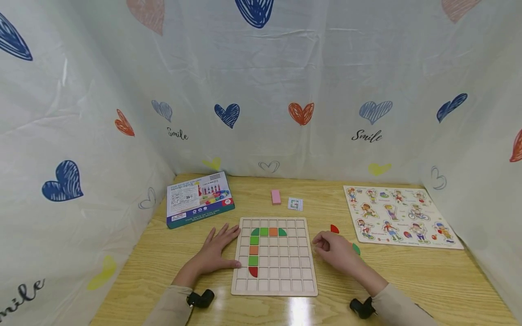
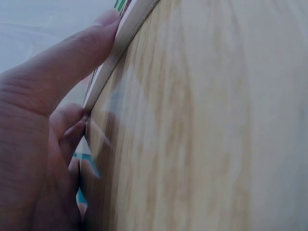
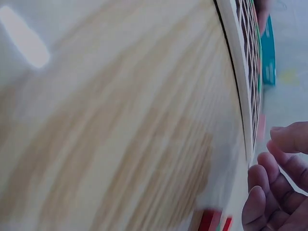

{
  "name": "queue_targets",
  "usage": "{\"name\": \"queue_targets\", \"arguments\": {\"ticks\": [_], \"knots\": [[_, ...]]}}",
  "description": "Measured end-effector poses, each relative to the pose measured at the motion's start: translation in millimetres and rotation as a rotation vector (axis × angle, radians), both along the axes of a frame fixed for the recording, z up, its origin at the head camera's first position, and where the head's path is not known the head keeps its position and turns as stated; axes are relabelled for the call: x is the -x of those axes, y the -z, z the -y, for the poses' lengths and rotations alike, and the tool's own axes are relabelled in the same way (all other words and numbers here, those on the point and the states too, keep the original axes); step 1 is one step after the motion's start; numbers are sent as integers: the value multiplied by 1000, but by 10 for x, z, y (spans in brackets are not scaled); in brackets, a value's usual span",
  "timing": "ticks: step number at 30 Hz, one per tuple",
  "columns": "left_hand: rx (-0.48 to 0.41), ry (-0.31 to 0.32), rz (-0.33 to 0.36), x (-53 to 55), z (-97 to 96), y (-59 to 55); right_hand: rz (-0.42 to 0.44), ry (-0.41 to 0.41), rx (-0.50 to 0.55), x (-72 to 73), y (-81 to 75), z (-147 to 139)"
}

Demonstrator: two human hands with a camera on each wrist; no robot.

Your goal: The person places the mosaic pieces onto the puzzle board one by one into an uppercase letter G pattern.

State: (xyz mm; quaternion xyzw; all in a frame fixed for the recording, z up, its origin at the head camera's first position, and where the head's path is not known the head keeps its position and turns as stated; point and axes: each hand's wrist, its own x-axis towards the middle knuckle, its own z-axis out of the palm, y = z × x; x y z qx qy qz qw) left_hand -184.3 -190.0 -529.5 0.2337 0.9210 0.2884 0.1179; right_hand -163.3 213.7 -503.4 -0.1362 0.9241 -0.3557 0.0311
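A square wooden grid board lies on the table with a row and a column of green, orange and red pieces in its cells. A red quarter-round piece ends the column; a green quarter-round piece ends the row. My left hand rests beside the board's left side, fingers spread, thumb touching its edge. Just off the right edge is my right hand, fingers loosely bent; no piece shows between them in the right wrist view. Near it lie a loose red piece and a partly hidden green piece.
A blue-and-white box lies at the back left. Behind the board are a pink block and a small printed card. A picture puzzle board occupies the right back. A heart-print curtain hangs behind the table.
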Motion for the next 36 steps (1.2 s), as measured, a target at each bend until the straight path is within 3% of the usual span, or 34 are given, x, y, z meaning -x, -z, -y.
{"name": "queue_targets", "arguments": {"ticks": [5,15,30,36], "knots": [[-8,-3,4,-9,-3,-3,39,56,-30,-18,-36,-305],[-10,1,7,-12,-12,-5,90,76,-63,-148,-30,-682],[1,3,-1,-7,-2,4,71,55,-104,-123,13,-662],[-6,-3,2,-9,-3,-8,21,43,-102,-118,28,-620]]}}
